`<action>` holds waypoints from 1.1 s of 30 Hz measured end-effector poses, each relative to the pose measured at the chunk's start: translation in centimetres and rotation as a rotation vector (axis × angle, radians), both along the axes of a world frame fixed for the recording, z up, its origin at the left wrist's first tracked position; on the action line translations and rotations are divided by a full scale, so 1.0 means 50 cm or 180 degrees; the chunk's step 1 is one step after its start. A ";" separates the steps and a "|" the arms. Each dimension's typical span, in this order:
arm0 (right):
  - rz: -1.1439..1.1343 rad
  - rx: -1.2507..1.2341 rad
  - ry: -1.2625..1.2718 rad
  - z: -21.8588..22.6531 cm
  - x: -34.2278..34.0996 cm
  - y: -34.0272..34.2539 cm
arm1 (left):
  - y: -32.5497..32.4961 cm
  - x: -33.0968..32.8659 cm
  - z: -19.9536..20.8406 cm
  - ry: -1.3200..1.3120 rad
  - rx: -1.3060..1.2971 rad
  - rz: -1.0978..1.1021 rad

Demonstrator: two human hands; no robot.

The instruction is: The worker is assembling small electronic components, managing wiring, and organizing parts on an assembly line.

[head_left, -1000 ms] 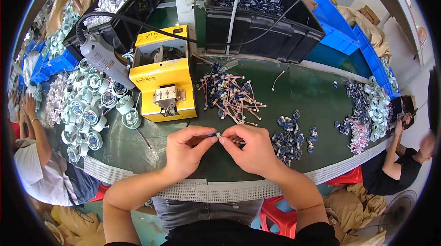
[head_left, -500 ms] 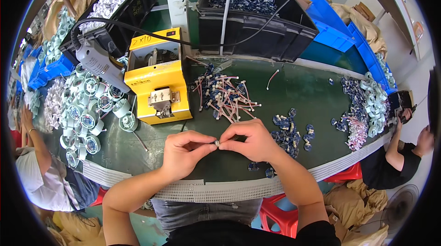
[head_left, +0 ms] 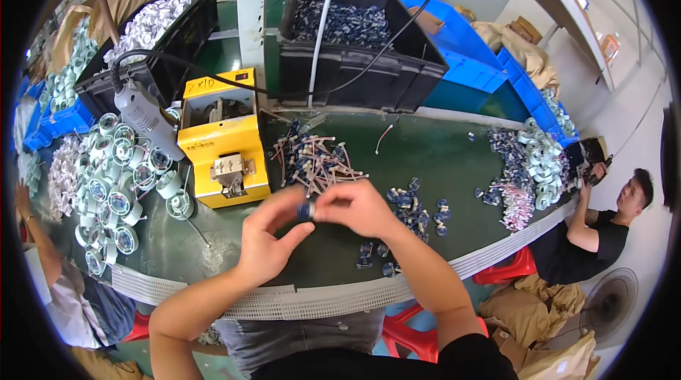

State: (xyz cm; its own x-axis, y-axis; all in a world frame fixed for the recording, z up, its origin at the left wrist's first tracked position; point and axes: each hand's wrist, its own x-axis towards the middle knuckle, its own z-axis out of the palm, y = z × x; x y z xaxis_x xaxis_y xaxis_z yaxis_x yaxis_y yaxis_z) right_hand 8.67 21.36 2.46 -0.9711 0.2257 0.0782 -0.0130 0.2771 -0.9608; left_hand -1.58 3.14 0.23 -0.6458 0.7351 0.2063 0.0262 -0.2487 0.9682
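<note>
Over the near middle of the green table my two hands meet at a small blue circuit board [head_left: 305,211]. My left hand [head_left: 268,238] is closed on it, the thumb a little below. My right hand [head_left: 358,211] touches its right side with thumb and fingertips pressed together. Something pale shows at those tips, too blurred to make out. Just beyond my hands lies a heap of red-and-white wire leads [head_left: 323,166] mixed with blue boards. To the right of my right hand lie loose blue boards [head_left: 408,211].
A yellow machine [head_left: 223,142] stands behind my left hand, beside pale green round housings [head_left: 117,199]. Black bins [head_left: 362,82] and blue trays [head_left: 454,53] line the back. Piled parts [head_left: 518,206] lie far right near a seated person [head_left: 596,231]; another person [head_left: 78,288] sits left.
My view has shifted, so the table's contents sit further left in it. The fingertips were pinched together around a tiny pale piece; now a blue board shows between them and the hands are blurred.
</note>
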 end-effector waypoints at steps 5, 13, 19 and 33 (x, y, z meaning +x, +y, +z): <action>-0.1672 0.1624 -0.0139 0.019 -0.022 0.120 | -0.014 -0.020 -0.007 0.3063 -0.0171 -0.0161; -0.0662 0.3161 -0.0011 -0.035 0.056 0.316 | 0.049 0.058 -0.015 0.3902 -0.0239 -0.1726; -0.0966 0.4321 0.0333 -0.076 0.042 0.291 | 0.088 0.091 -0.008 0.4135 -0.0371 -0.1587; -0.1324 -0.0591 0.1363 -0.005 0.037 0.122 | 0.131 0.189 0.001 0.4225 -0.0874 -0.1058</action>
State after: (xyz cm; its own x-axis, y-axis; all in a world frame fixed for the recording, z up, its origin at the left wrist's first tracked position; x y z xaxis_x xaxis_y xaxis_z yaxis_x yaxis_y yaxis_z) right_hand 10.52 27.45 2.19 -0.6901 0.6254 0.3643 -0.3347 0.1706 -0.9268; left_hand 7.85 9.69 0.28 0.1267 0.9298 0.3455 0.9297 -0.2327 0.2854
